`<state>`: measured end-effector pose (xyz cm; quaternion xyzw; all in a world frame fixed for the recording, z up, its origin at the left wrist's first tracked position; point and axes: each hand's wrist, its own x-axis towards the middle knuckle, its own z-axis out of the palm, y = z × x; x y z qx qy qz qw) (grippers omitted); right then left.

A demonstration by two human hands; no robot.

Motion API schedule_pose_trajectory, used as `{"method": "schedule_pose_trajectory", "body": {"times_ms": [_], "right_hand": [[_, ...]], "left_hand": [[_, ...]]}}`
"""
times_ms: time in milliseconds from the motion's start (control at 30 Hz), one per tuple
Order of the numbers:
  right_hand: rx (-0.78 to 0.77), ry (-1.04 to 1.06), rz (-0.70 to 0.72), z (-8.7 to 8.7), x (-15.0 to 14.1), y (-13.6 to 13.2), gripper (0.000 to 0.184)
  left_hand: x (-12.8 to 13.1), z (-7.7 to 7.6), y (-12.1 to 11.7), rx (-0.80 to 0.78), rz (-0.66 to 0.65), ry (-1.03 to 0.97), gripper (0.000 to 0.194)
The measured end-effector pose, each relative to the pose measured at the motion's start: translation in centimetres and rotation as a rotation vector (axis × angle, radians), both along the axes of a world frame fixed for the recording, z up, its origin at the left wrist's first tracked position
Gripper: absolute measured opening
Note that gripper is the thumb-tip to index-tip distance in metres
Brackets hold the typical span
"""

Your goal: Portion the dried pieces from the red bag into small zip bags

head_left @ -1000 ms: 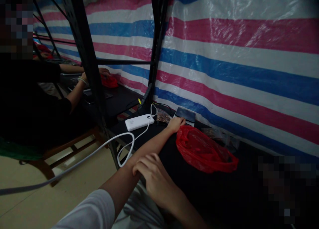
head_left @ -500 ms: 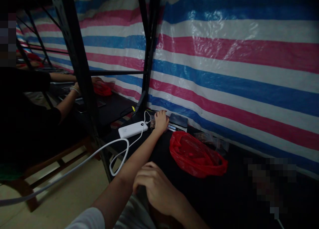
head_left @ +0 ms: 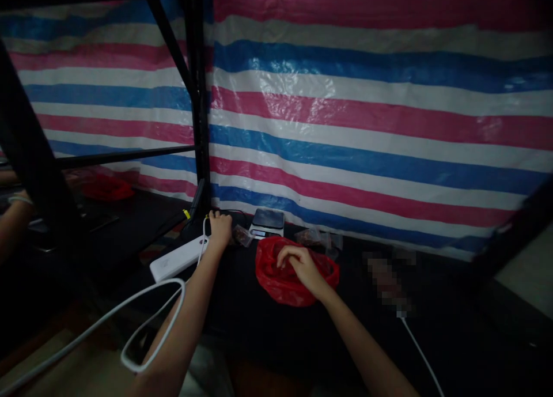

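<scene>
My left hand (head_left: 220, 229) reaches to the back of the black table, palm down, fingers slightly apart; what lies beneath it is hidden. It is beside the cabled end of a white power bank (head_left: 179, 260). Just right of it lies a small clear bag of brown pieces (head_left: 242, 235). My right hand (head_left: 301, 263) hovers over an open red plastic bag (head_left: 280, 290), with its fingers loosely bent and nothing visible in them. Behind the red bag stands a small digital scale (head_left: 268, 219) with a lit display.
More clear bags (head_left: 317, 237) lie behind the red bag. A white cable (head_left: 116, 310) loops over my left forearm. A blurred-out item with a cord (head_left: 419, 345) lies at right. Black rack posts (head_left: 199, 114) and a striped sheet (head_left: 367, 120) stand behind. A co-worker's arm (head_left: 17, 215) shows at left.
The view has turned right. My right hand has moved from near my left forearm forward to the red bag. My left hand stays at the back, slightly nearer the power bank.
</scene>
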<state>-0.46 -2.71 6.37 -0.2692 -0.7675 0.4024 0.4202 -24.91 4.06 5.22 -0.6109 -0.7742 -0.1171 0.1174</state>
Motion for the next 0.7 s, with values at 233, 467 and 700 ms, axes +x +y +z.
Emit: {"method": "schedule_pose_trajectory", "body": {"times_ms": [233,467,700], "right_hand": [[-0.112,0.311,-0.152,-2.1,1.6,3.2,0.025],[-0.285,0.427,-0.091,-2.3,2.1,2.9,0.022],[-0.405,0.643,-0.133,-2.6,3.3,4.3,0.043]], "left_hand": [[-3.3,1.8,0.4,-0.007,0.044,-0.283,0.025],[3.2,4.1,0.5,0.11,-0.481,-1.647,0.02],[13.8,2.9,-0.2,0.041,-0.698,-1.926,0.038]]}}
